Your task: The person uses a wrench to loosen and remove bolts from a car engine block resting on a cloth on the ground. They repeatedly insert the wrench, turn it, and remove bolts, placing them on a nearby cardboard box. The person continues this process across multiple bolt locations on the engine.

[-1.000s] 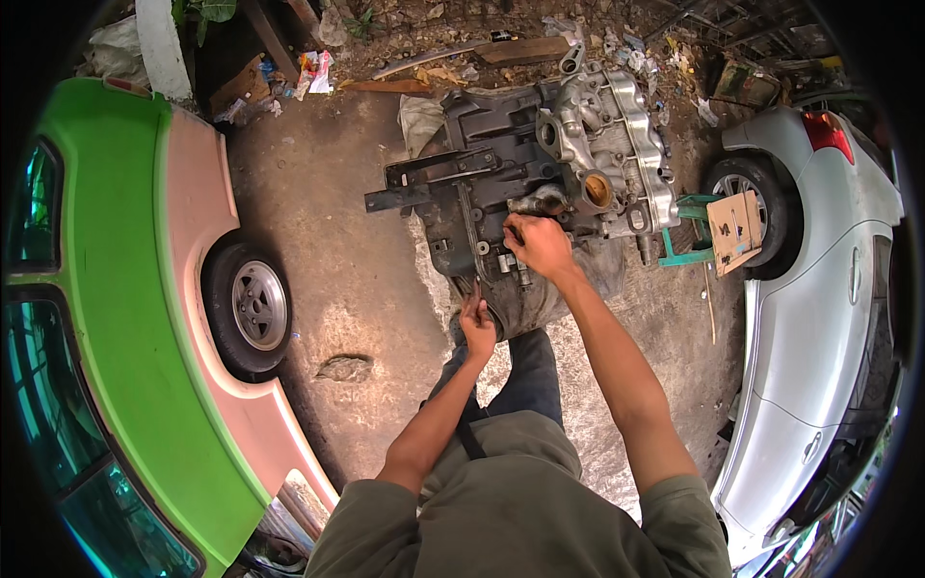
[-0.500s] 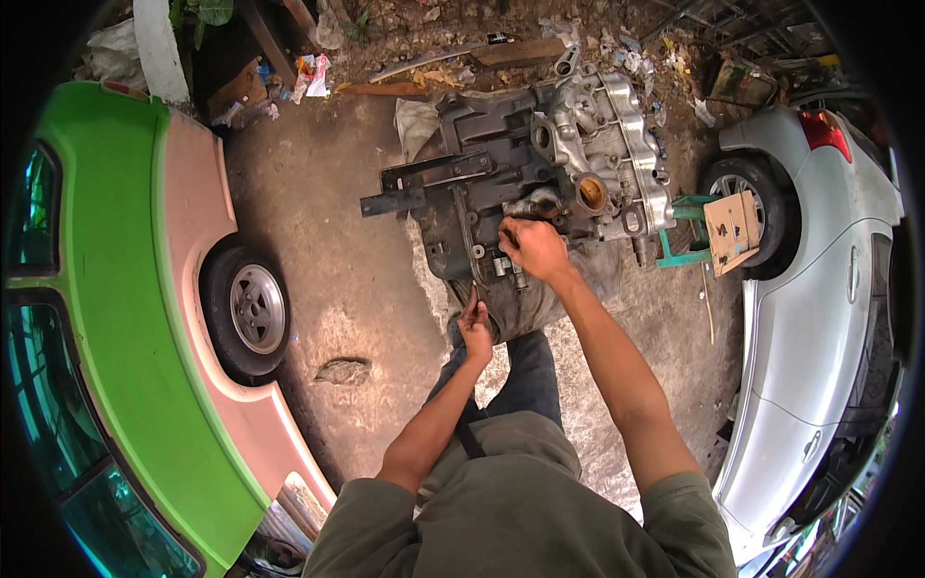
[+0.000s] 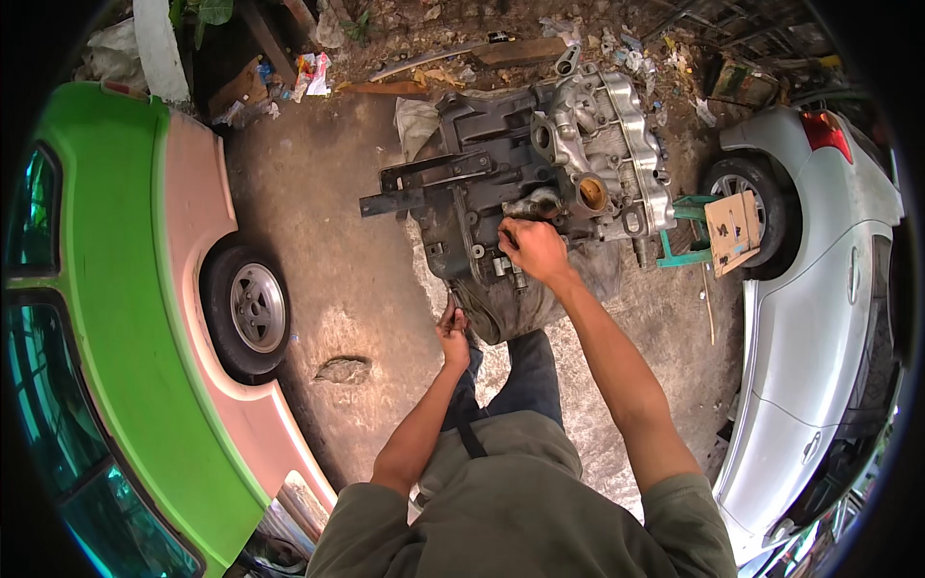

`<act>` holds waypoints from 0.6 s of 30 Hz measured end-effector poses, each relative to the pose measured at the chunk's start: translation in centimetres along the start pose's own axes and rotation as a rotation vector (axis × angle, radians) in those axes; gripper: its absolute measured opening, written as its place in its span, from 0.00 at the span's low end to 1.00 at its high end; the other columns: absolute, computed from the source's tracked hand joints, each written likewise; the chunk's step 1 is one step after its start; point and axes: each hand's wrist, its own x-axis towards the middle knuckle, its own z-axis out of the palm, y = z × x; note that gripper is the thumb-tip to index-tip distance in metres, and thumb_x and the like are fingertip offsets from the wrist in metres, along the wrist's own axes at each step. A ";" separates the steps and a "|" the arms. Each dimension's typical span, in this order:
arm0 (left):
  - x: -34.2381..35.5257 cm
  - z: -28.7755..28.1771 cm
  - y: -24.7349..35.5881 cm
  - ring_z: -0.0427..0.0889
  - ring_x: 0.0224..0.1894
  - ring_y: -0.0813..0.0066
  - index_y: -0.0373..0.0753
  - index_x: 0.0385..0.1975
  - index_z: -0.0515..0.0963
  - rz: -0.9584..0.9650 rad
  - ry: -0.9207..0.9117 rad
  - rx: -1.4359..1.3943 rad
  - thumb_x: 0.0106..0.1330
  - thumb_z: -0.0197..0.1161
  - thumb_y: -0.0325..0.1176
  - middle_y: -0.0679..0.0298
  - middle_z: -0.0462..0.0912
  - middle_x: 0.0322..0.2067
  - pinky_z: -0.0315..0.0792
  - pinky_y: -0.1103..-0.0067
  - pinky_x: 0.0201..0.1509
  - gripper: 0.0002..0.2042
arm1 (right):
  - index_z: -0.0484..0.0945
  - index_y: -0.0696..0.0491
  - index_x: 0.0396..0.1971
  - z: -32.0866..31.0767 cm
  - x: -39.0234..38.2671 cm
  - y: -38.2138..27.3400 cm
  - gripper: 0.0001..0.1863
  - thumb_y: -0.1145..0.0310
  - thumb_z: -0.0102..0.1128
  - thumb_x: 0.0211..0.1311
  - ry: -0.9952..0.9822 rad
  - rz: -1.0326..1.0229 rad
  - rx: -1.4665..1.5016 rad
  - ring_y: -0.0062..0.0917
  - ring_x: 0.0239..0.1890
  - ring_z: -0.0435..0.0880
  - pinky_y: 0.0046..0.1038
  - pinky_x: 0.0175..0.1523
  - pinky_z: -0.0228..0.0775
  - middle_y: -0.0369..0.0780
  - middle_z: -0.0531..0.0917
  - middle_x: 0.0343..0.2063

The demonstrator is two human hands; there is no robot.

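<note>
Both apart: R hand (image 3: 533, 248) at engine (image 3: 517, 173), L hand (image 3: 451, 334) nr drk sheet (image 3: 508, 315), grips unclear

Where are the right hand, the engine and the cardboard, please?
Right hand (image 3: 535, 249), head view: back of the hand.
Engine (image 3: 518, 177), head view: its dark middle.
Cardboard (image 3: 737, 214), head view: its brown face.

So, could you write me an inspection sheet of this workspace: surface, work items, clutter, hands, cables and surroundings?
Surface: worn, stained concrete floor.
Job's things: greasy dark engine with a silver metal section on its right; crumpled brownish sheet at its near edge.
Clutter: wrappers and a wooden board beyond the engine; cardboard by a green stool.
Hands: right hand at the engine, fingers curled; left hand beside the sheet, grip unclear.
Cables: nothing seen.
Surroundings: green-and-pink vehicle left, silver car right.
</note>
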 end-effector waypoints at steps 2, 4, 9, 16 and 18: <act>-0.1 -0.1 0.6 0.62 0.27 0.84 0.37 0.67 0.67 -0.025 -0.016 0.009 0.74 0.57 0.33 0.75 0.66 0.26 0.64 0.82 0.33 0.23 | 0.79 0.53 0.37 0.0 0.1 0.0 0.09 0.65 0.63 0.58 -0.002 -0.009 -0.002 0.43 0.34 0.84 0.41 0.40 0.77 0.44 0.85 0.32; -0.1 0.3 1.1 0.62 0.27 0.85 0.38 0.68 0.66 -0.069 -0.023 -0.004 0.74 0.58 0.33 0.75 0.66 0.26 0.64 0.82 0.33 0.23 | 0.79 0.53 0.37 -0.2 0.1 0.0 0.09 0.66 0.63 0.58 -0.006 -0.019 0.008 0.43 0.34 0.84 0.41 0.41 0.77 0.44 0.85 0.32; -0.3 1.8 3.5 0.61 0.26 0.86 0.39 0.68 0.66 -0.199 -0.031 -0.067 0.74 0.57 0.32 0.76 0.65 0.25 0.61 0.84 0.30 0.23 | 0.79 0.53 0.37 -0.4 0.0 -0.2 0.09 0.67 0.64 0.57 -0.021 -0.002 0.012 0.43 0.35 0.84 0.40 0.41 0.77 0.44 0.85 0.32; -1.9 2.2 8.7 0.62 0.25 0.85 0.37 0.63 0.72 -0.059 -0.024 0.145 0.75 0.56 0.33 0.74 0.65 0.25 0.58 0.83 0.28 0.19 | 0.81 0.55 0.39 -1.7 -0.3 -1.9 0.12 0.63 0.65 0.61 -0.092 0.127 0.335 0.36 0.30 0.85 0.36 0.38 0.75 0.44 0.85 0.28; -2.1 1.9 10.1 0.63 0.25 0.82 0.36 0.61 0.75 0.247 -0.089 0.403 0.75 0.55 0.32 0.69 0.67 0.25 0.59 0.82 0.28 0.17 | 0.80 0.57 0.40 -1.5 -2.0 -3.8 0.14 0.62 0.64 0.63 -0.083 0.094 0.468 0.34 0.27 0.84 0.34 0.37 0.74 0.45 0.85 0.27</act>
